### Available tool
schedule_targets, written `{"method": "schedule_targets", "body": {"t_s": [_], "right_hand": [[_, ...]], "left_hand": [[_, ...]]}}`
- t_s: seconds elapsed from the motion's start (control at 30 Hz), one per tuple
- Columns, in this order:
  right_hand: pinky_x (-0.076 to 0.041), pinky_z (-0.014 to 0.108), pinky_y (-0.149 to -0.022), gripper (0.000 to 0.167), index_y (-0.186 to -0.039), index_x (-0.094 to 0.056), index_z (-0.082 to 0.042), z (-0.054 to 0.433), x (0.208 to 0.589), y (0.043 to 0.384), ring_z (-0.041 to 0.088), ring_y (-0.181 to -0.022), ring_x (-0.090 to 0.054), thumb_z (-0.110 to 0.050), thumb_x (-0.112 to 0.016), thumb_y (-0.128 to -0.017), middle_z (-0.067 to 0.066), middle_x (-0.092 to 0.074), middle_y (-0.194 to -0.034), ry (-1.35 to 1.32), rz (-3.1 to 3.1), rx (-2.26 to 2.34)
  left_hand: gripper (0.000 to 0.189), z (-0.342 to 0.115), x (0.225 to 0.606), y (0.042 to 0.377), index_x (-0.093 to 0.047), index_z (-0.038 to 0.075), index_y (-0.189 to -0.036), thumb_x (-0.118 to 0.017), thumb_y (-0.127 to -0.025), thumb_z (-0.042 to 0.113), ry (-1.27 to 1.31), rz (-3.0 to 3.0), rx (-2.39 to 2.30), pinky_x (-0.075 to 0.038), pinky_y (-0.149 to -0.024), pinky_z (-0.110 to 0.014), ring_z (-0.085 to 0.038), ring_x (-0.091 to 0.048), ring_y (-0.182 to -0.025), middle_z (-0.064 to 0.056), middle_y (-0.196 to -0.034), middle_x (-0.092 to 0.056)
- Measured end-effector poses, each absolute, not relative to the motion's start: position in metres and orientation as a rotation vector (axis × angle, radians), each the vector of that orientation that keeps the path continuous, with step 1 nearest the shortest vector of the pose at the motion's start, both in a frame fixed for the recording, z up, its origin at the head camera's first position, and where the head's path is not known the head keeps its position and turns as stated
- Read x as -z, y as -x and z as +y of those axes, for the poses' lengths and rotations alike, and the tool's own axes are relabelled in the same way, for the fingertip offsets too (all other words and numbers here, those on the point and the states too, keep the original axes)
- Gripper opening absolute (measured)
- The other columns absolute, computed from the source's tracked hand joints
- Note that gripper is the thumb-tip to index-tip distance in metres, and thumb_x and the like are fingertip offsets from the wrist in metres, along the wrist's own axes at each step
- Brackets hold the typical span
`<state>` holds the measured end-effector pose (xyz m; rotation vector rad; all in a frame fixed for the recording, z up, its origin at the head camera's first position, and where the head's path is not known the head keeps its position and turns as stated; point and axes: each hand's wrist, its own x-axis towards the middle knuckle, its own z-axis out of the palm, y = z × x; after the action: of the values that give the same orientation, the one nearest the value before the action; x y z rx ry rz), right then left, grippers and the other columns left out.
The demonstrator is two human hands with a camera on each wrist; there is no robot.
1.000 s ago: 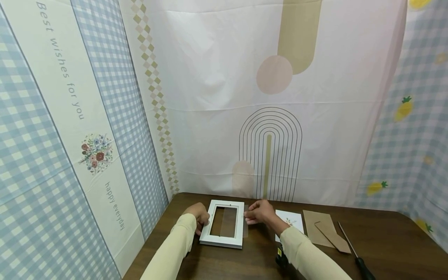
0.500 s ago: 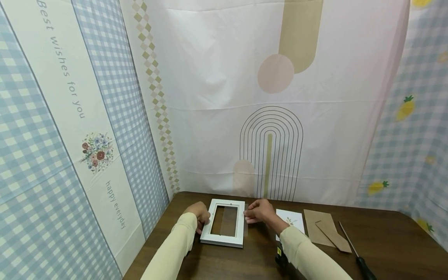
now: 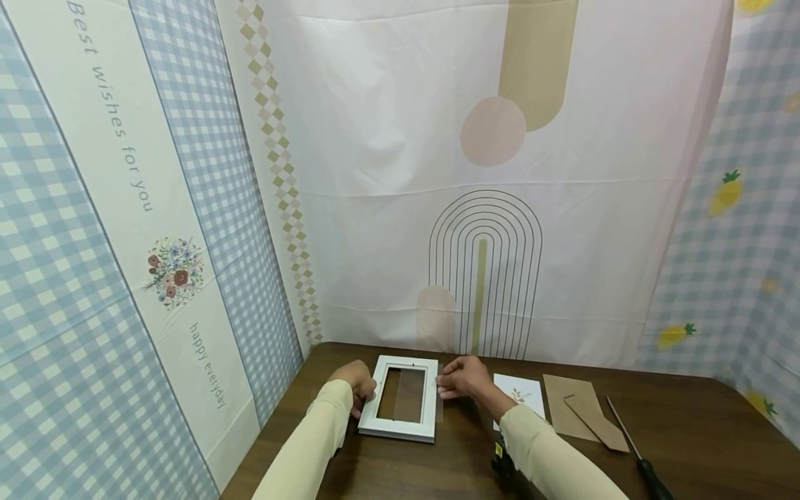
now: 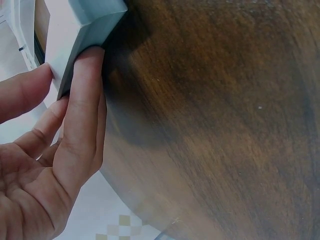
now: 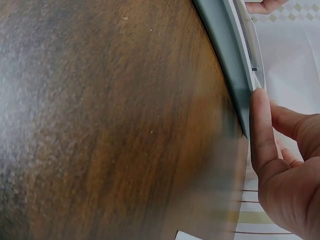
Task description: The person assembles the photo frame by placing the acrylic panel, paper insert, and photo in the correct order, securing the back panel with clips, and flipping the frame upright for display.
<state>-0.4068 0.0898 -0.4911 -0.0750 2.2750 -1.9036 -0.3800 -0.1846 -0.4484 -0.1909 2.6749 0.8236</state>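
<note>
Hand on the left first: gripping or loose?
Gripping. Thumb on top of the white frame, a finger along its outer side, clearest from the left wrist. Pinches the left rail.

And the frame itself?
Flat on the tabletop, near the left back corner, between the two hands.

Anything in the opening?
Clear sheet, lying askew. Covers the right part of the opening, crosses the right rail and sticks out past it. Not seated in the frame yet.

Right hand?
Fingers curled at the upper right of that sheet, apparently pinching its edge just beside the frame. From the right wrist, one finger flat against the frame's outer side; actual contact with the sheet hard to make out there.

So which step, by the look of it?
Likely lining the sheet up with the frame: one hand steadying, the other on the loose piece.

What would a next move call for?
Probably a small slide leftward, edges kept parallel to the rails, with a firm hold on the left rail against skidding. Light touch too; thin sheet, easy to bend or smudge.

Further right?
White card near the right wrist, then brown backing board with a brown stand piece on it, then screwdriver. All apart from both hands.
</note>
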Motion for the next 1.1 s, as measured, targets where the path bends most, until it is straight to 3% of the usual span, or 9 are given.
{"method": "schedule_targets", "body": {"t_s": [0.23, 0.5, 0.93, 1.1], "right_hand": [[-0.075, 0.033, -0.063, 0.029, -0.118, -0.066, 0.017, 0.0901, 0.4928, 0.4076, 0.018, -0.067, -0.079, 0.01, -0.082, -0.095, 0.021, -0.078, -0.09, 0.065, 2.264, 1.916], [-0.076, 0.034, -0.066, 0.031, -0.122, -0.065, 0.019, 0.0872, 0.4906, 0.4057, 0.018, -0.068, -0.079, 0.011, -0.081, -0.096, 0.022, -0.079, -0.091, 0.076, 2.246, 1.935], [-0.077, 0.038, -0.068, 0.027, -0.117, -0.066, 0.016, 0.0846, 0.4897, 0.4047, 0.019, -0.07, -0.079, 0.013, -0.081, -0.095, 0.024, -0.08, -0.092, 0.087, 2.235, 1.944], [-0.077, 0.037, -0.066, 0.027, -0.115, -0.067, 0.016, 0.0838, 0.4898, 0.4045, 0.019, -0.069, -0.079, 0.012, -0.083, -0.094, 0.023, -0.08, -0.09, 0.084, 2.254, 1.939]], "left_hand": [[0.015, -0.1841, 0.4444, 0.3761, -0.07, 0.0, -0.083, -0.07, -0.098, -0.002, 0.192, 2.678, -0.823, -0.073, -0.064, -0.027, -0.021, -0.077, -0.063, -0.018, -0.083, -0.079], [0.016, -0.185, 0.446, 0.3775, -0.07, 0.0, -0.082, -0.07, -0.097, -0.002, 0.187, 2.684, -0.811, -0.066, -0.055, -0.022, -0.019, -0.074, -0.059, -0.018, -0.08, -0.078], [0.016, -0.1855, 0.4484, 0.38, -0.069, 0.0, -0.081, -0.07, -0.096, -0.003, 0.192, 2.676, -0.826, -0.064, -0.052, -0.021, -0.019, -0.072, -0.057, -0.019, -0.08, -0.079], [0.018, -0.1854, 0.4481, 0.3795, -0.07, 0.001, -0.078, -0.07, -0.095, -0.003, 0.186, 2.683, -0.821, -0.064, -0.053, -0.021, -0.021, -0.077, -0.061, -0.02, -0.081, -0.081]]}}
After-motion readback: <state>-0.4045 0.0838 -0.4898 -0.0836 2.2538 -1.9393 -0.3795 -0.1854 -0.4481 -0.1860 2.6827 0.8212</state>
